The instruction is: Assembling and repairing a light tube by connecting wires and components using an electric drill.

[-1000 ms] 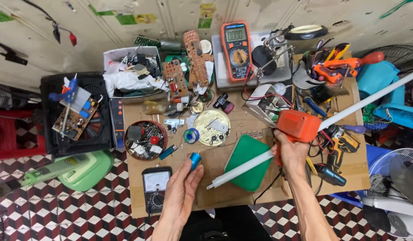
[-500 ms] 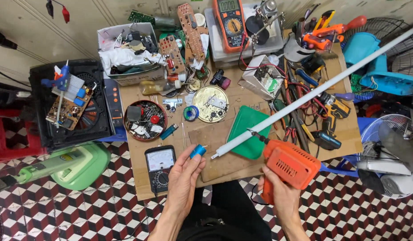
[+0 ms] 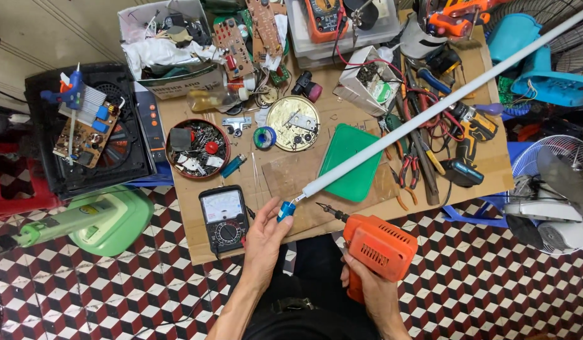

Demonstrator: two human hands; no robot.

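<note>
Two hands are busy. Your left hand (image 3: 264, 234) is pinching the blue cap (image 3: 285, 210) at the near end of the long white tube (image 3: 442, 106), which is lying slanted over the desk (image 3: 192, 234). Your right hand (image 3: 372, 291) is gripping the orange drill (image 3: 376, 247), its bit probably pointing at that cap. Next, you are needing a steady, straight aim.

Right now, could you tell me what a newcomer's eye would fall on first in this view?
Most striking is the long white tube, running diagonally from the upper right down to the left hand, which pinches a small blue piece at its lower end. Just right of that, the right hand grips an orange power drill, its bit pointing at the tube's end. Behind lies a cluttered cardboard-covered workbench.
</note>
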